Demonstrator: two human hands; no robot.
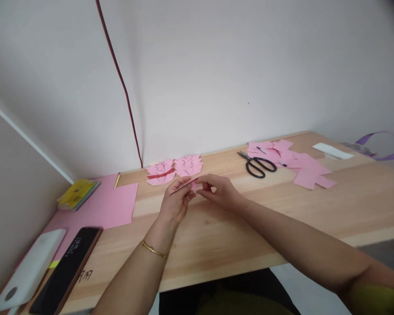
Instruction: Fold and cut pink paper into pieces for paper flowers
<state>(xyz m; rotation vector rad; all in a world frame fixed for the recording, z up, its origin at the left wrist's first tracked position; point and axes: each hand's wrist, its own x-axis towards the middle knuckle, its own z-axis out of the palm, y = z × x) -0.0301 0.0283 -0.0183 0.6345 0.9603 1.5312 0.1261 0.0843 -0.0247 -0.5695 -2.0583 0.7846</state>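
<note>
Between my hands, above the middle of the wooden table (216, 236), is a small piece of folded pink paper (184, 187), seen nearly edge-on. My left hand (179, 199) is closed on it, thumb on the near side. The fingertips of my right hand (218, 190) meet its right end, thumb and fingers curled; whether they pinch it firmly is hard to see. Just beyond lie rows of folded pink paper pieces (188, 165), with one red strip (160, 173) among those on the left.
Black-handled scissors (258, 166) lie right of centre, beside scattered pink paper scraps (310, 170) with pens on them. At left are large pink sheets (121, 205), a yellow packet (77, 194), a phone (68, 267) and a white device (33, 267). A white strip (331, 151) lies far right.
</note>
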